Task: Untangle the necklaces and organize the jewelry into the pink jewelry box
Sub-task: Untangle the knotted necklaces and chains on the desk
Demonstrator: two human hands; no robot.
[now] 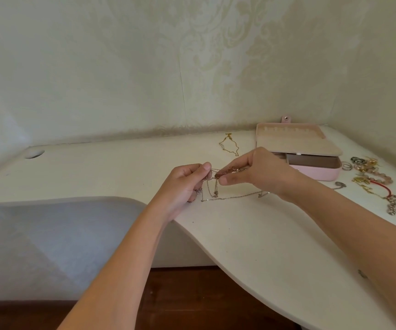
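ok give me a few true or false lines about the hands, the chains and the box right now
The left hand and right hand both pinch the tangled chains. True.
A gold necklace lies on the table left of the pink box. True.
The pink box is closed. False: its lid is open.
The pile of rings and bracelets is inside the box. False: it lies on the table right of the box.
The tangled chains lie wholly flat on the table. False: the hands hold the knot up, one strand trailing on the table.
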